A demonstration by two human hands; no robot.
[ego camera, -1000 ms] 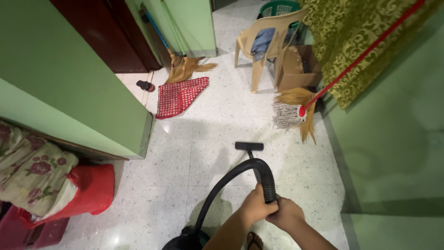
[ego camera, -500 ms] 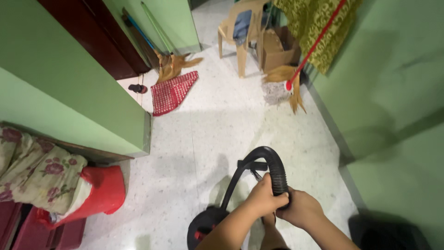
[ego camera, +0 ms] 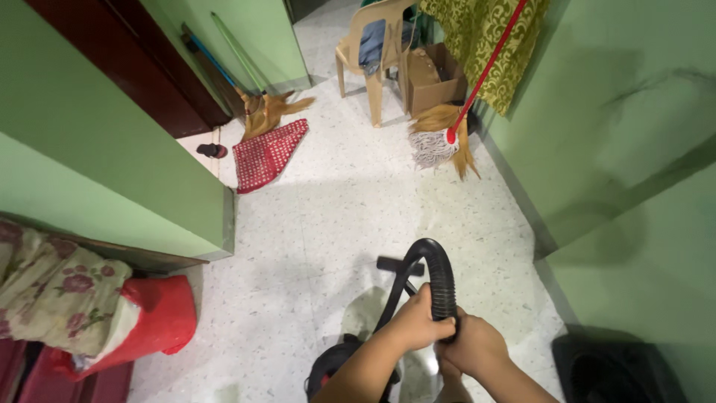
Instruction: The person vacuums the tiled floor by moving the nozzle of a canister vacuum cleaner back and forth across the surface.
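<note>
Head view: the left hand (ego camera: 416, 322) and the right hand (ego camera: 473, 345) are both clenched around the black ribbed hose (ego camera: 441, 276) of a vacuum cleaner, side by side and touching, low in the middle of the speckled floor (ego camera: 335, 209). The hose arches up from the grip and curves down to the black vacuum body (ego camera: 335, 367) just beside the person's forearm; the flat nozzle (ego camera: 399, 264) sits on the floor just beyond the arch. Judged risk: the hose is bent in a tight loop, so a hard pull could kink it or tip the body, and the trailing section near the feet could catch a step. The red-handled mop (ego camera: 440, 138) leaning at the right wall and the red mat (ego camera: 268, 153) lie ahead and could snag the nozzle. The hose looks matte, flexible and corrugated, undamaged where visible. A beige plastic chair (ego camera: 369, 52) and a cardboard box (ego camera: 432, 78) stand at the far end; a red bag (ego camera: 156, 317) sits at the left.
</note>
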